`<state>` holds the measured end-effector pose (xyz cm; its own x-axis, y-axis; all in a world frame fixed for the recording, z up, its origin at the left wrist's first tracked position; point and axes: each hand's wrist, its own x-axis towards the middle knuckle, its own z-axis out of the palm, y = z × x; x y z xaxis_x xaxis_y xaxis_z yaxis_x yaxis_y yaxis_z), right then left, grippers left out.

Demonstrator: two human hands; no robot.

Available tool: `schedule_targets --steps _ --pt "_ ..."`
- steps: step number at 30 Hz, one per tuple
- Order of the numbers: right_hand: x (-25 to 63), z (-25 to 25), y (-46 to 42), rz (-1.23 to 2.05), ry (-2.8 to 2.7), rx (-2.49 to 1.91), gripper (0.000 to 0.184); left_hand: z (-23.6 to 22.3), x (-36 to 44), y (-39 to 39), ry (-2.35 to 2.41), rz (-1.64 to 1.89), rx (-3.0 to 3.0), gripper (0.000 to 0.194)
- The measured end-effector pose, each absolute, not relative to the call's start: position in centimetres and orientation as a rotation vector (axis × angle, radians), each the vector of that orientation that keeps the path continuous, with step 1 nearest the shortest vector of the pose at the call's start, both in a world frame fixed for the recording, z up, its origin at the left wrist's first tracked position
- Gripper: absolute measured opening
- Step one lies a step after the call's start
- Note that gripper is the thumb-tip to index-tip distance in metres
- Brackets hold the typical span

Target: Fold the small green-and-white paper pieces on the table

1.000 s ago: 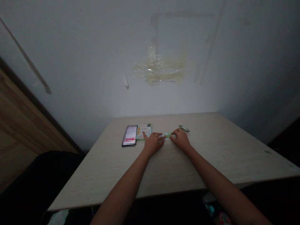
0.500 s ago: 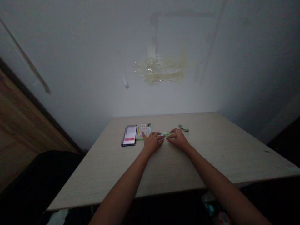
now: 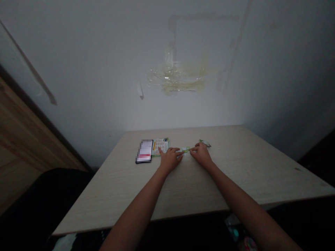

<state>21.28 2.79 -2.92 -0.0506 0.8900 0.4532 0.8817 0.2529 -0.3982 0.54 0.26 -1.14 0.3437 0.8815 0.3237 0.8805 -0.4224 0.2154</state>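
Note:
A narrow folded strip of white and green printed paper (image 3: pixel 186 150) lies on the table between my hands. My left hand (image 3: pixel 169 159) rests over its left end, thumb and forefinger closed on the paper, with the little finger sticking out over a printed booklet (image 3: pixel 160 144). At the strip's right end, my right hand (image 3: pixel 202 154) pinches the paper between thumb and fingertips. Just behind the right hand sits a small folded green and white paper piece (image 3: pixel 205 143). Parts of the strip are hidden under my fingers.
A phone (image 3: pixel 144 151) with a lit, blurred screen lies left of the booklet. The pale wooden table (image 3: pixel 193 188) meets a wall (image 3: pixel 188 111) with peeling tape at its back edge. A dark object (image 3: pixel 52 191) stands left of the table.
My right hand slid left along the strip toward my left hand, then back right to the strip's end. My left hand has stayed in place.

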Motion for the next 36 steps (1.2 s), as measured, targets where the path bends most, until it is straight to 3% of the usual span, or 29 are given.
schedule_targets --steps 27,36 --pt "20.3 -1.8 1.9 -0.137 -1.98 -1.646 0.023 -1.1 0.3 0.3 1.636 0.605 2.551 0.028" --pt "19.8 -1.4 1.4 -0.057 -1.959 -1.738 0.024 -0.8 0.1 0.3 1.605 0.589 2.506 0.029"
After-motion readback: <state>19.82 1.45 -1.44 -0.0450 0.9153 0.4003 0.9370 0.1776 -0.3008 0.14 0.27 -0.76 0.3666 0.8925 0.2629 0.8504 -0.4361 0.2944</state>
